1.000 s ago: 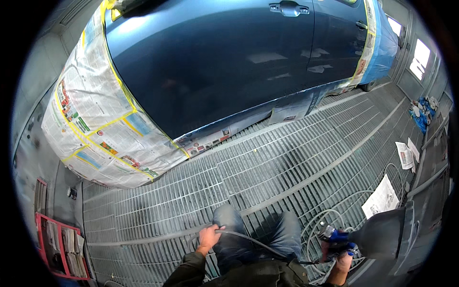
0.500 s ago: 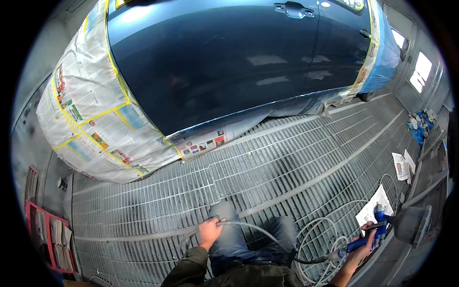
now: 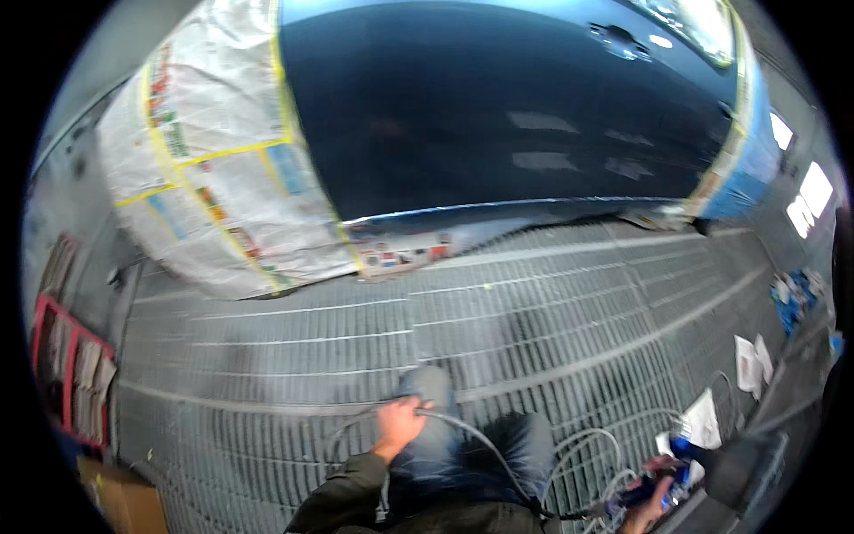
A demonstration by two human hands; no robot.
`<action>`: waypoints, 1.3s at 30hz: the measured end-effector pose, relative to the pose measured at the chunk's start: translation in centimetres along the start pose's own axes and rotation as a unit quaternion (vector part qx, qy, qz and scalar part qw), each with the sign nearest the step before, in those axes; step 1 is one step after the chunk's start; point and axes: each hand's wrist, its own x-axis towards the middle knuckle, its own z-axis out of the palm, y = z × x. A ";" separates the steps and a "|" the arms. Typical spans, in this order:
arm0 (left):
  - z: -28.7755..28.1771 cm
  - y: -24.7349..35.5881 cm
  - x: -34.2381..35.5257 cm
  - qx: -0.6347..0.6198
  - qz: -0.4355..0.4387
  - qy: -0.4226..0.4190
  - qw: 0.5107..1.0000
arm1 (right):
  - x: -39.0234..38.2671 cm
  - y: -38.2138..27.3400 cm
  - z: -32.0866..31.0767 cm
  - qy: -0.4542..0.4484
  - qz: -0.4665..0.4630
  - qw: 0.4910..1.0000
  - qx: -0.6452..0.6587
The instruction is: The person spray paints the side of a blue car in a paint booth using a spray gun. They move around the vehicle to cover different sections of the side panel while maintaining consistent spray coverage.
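Near the lower middle, my left hand (image 3: 398,425) is closed around a grey air hose (image 3: 476,433), which arcs over my knees. At the lower right my right hand (image 3: 654,498) grips a blue spray gun (image 3: 680,452) by its handle. A dark cup (image 3: 740,470) juts from the gun toward the right; its outline is smeared by motion. The hose reaches down toward the gun's handle, and the join is blurred. Ahead stands a car with dark blue door panels (image 3: 498,116), well apart from both hands.
Masking paper (image 3: 218,67) with yellow tape covers the car's left end, blue sheeting (image 3: 756,165) its right. Underfoot is a metal grating (image 3: 356,343). Loose hose coils (image 3: 614,445) and paper sheets (image 3: 700,418) lie right. A red rack (image 3: 69,392) and cardboard box (image 3: 129,503) stand left.
The view has shifted, so the car sits higher and farther right, and the cardboard box shows more. My right hand and the spray gun are lower in view. My left hand keeps its hold on the hose.
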 end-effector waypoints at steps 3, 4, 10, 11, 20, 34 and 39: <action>-1.1 0.2 -0.7 -0.020 -0.009 0.052 0.998 | -0.6 -0.8 3.0 -0.125 0.062 0.990 -0.019; -0.9 -0.1 -0.7 -0.019 -0.006 0.059 0.998 | -0.6 -0.5 3.5 -0.146 0.060 0.987 -0.016; -1.3 -0.1 -0.5 -0.037 -0.014 0.073 0.997 | 0.2 -1.5 5.1 -0.170 0.044 0.984 0.005; -1.2 -0.3 -0.5 -0.034 -0.017 0.068 0.997 | 0.5 -1.2 4.3 -0.161 0.037 0.986 0.009; -0.8 -1.0 0.9 -0.035 -0.054 0.033 0.997 | 3.0 -4.5 4.2 0.166 -0.118 0.978 -0.054; 0.4 -0.9 2.4 -0.043 -0.081 0.009 0.996 | 2.5 -4.3 7.1 0.151 -0.177 0.968 -0.099; 0.2 -1.0 2.0 -0.020 -0.077 -0.012 0.997 | 1.7 -3.9 8.0 0.091 -0.163 0.975 -0.118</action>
